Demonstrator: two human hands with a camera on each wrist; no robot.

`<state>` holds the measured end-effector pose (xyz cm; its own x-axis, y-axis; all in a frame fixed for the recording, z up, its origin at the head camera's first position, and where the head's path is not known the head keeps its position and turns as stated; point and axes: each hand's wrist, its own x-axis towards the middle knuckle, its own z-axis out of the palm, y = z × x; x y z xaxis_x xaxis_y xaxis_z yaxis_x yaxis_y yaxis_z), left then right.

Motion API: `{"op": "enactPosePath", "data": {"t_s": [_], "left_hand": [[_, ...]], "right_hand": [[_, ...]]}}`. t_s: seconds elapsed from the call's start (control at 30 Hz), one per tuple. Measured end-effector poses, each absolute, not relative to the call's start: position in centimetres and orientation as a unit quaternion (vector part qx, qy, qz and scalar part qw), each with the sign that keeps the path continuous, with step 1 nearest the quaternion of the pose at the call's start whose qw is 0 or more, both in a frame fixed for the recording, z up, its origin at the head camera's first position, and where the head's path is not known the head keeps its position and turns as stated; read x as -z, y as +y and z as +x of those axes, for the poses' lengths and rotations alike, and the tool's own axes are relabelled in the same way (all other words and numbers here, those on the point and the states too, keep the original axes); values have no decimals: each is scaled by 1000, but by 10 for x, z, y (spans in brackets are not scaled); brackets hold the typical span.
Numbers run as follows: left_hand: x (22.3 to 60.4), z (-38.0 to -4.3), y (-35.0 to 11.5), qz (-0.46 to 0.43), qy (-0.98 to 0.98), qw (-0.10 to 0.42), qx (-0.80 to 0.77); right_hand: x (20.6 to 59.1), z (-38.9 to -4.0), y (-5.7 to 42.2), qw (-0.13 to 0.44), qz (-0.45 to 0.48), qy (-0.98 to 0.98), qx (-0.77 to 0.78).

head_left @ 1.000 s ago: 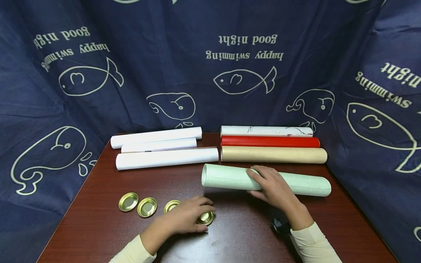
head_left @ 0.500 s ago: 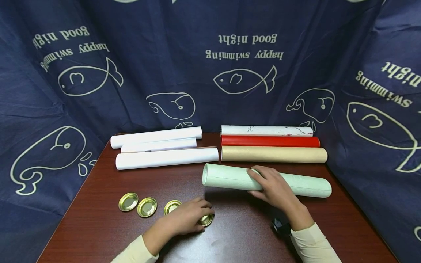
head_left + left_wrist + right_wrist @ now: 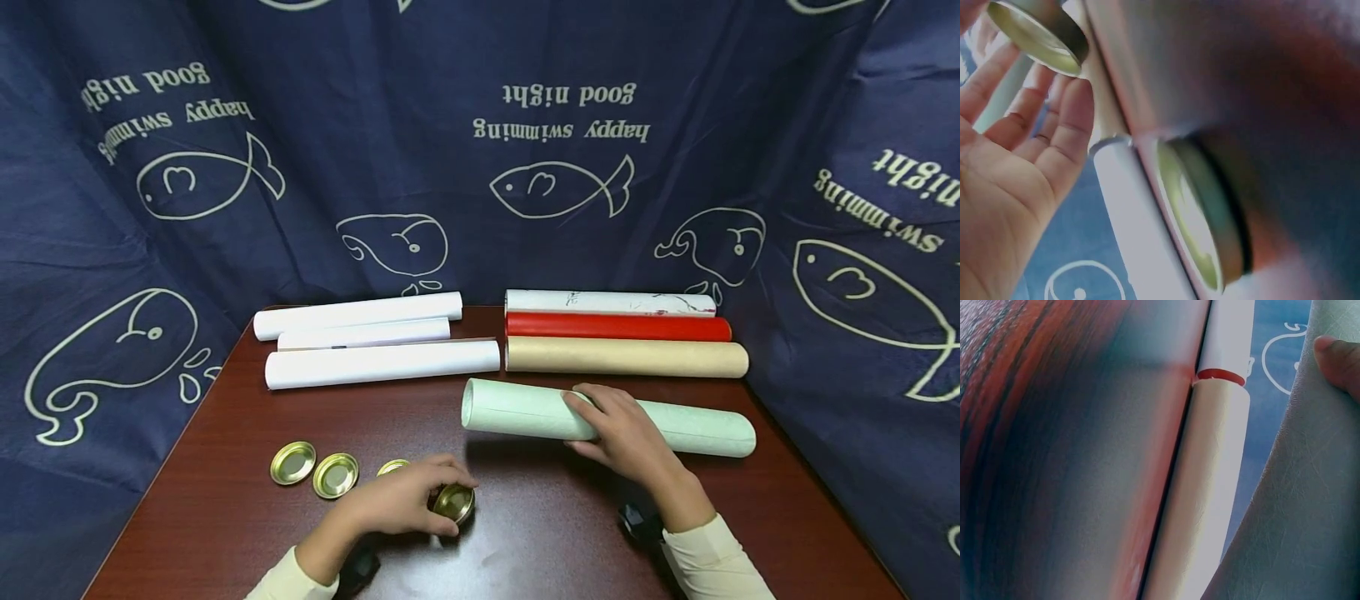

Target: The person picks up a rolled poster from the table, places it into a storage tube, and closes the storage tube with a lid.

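Note:
My left hand [image 3: 401, 498] pinches a small round gold metal dish [image 3: 455, 504] between thumb and fingers. The dish is tilted, and in the left wrist view this dish [image 3: 1041, 37] is at the upper left, against the fingertips. A second gold dish [image 3: 392, 467] is partly hidden behind that hand. Two more, a gold dish [image 3: 293, 463] and its neighbour, another gold dish [image 3: 336, 476], lie on the table to the left. My right hand [image 3: 622, 429] grips a pale green paper roll [image 3: 517, 408] around its middle, thumb on the near side. Its left end is hollow.
Several white paper rolls [image 3: 382, 364] lie at the back left of the brown table [image 3: 540, 533]. Back right are a beige roll [image 3: 626, 357], a red roll [image 3: 618, 326] and a patterned white roll [image 3: 607, 302]. A dark blue curtain [image 3: 420, 100] hangs behind them.
The left hand has moved slightly left and toward the body, and the gold dish has shifted with it and now tilts in the fingers. The right hand keeps holding the green roll almost in place.

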<state>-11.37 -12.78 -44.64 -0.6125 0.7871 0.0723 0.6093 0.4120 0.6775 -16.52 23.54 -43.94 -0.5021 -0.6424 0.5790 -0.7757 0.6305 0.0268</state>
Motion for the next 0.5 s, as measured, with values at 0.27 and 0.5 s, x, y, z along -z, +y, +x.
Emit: {"op": "enactPosePath", "data": {"t_s": [0.27,0.5], "left_hand": [[434,-126,-148,390,767,120,-496],[435,-135,-157,366,730,53,-575]], "right_hand": [[441,-165,233,272,416,-859,-121],[444,-166,230,279,423,-853,-123]]}}
